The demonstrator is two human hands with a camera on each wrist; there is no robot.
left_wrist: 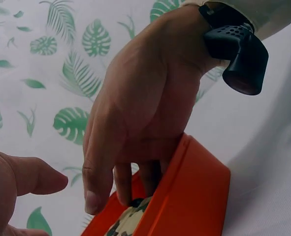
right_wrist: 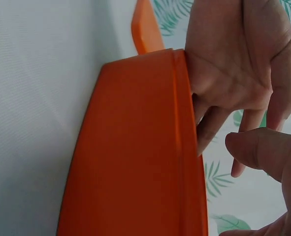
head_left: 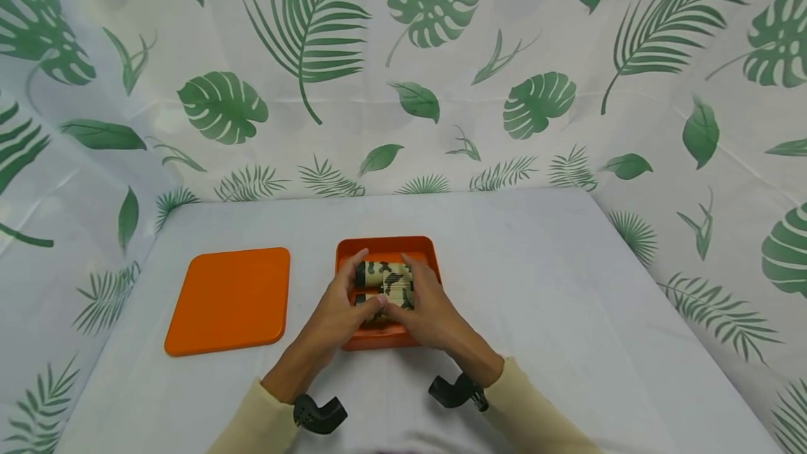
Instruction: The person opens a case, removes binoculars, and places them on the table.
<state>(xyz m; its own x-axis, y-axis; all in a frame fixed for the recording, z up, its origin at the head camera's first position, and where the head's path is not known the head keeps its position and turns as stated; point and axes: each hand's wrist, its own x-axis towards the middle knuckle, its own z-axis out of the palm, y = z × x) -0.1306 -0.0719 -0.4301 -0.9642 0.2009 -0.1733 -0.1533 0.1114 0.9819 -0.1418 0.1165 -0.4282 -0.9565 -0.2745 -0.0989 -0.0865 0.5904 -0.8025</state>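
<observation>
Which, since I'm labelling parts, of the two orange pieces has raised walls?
The rectangular orange box beneath the camouflage binoculars; the rounded-corner orange panel is flat.

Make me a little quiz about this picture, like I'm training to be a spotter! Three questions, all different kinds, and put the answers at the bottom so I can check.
1. Which hand is nearer the lid?
2. What pattern do the binoculars in the box have?
A) Stripes
B) Camouflage
C) Dots
3. True or false: the lid is on the box.

Key:
1. The left hand.
2. B.
3. False. It lies on the table, apart from the box.
</observation>
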